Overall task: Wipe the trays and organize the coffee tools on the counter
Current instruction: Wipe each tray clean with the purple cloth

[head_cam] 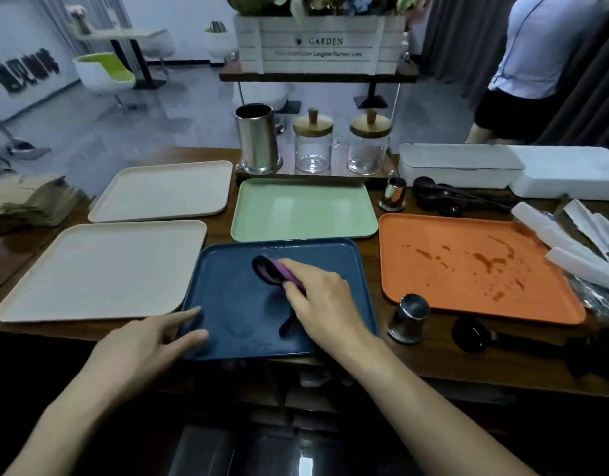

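Nearest, the left hand (152, 338) is laid with straight, relaxed fingers on the near left edge of the blue tray (234, 304), with nothing grasped. A purple and black wiper (272, 271) is gripped by the right hand (323, 297) and held against that tray's middle. Just to the right, brown stains (485, 261) are seen on the orange tray (416, 286).

"GARDEN", perhaps "Love", on crate (261, 46)

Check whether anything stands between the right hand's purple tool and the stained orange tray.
Nothing visible blocks it: only the rim of the blue tray and a strip of counter lie between the purple tool in the right hand and the orange tray. A small steel cup stands by that tray's near left corner, beside the path.
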Demonstrator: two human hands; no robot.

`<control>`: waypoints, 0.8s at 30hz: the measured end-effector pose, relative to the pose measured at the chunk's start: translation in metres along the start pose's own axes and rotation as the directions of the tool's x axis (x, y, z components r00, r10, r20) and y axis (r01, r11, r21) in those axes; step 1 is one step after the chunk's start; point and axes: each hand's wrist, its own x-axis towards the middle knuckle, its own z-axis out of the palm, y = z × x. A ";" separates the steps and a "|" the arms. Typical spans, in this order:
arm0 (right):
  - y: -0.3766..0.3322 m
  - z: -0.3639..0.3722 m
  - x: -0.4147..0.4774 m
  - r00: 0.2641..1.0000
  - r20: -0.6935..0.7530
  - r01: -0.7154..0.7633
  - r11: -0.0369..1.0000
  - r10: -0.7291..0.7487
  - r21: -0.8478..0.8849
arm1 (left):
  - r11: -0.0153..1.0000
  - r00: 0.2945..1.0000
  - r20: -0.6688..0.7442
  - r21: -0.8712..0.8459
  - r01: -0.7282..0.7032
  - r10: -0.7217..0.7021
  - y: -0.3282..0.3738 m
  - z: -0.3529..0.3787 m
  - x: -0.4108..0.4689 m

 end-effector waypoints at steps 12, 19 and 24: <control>0.078 -0.156 0.024 0.975 -0.212 -0.102 0.975 0.059 -0.195 | 0.753 0.761 -0.124 -0.116 -0.648 0.636 0.231 0.008 0.126; 0.181 -0.202 0.027 0.988 0.075 -0.091 0.910 0.132 -0.406 | 0.787 0.782 0.107 -0.017 -0.617 0.615 0.288 0.043 0.168; 0.209 -0.181 0.014 0.822 0.513 0.050 0.868 0.245 -0.494 | 0.789 0.793 0.189 0.115 -0.603 0.579 0.279 0.060 0.174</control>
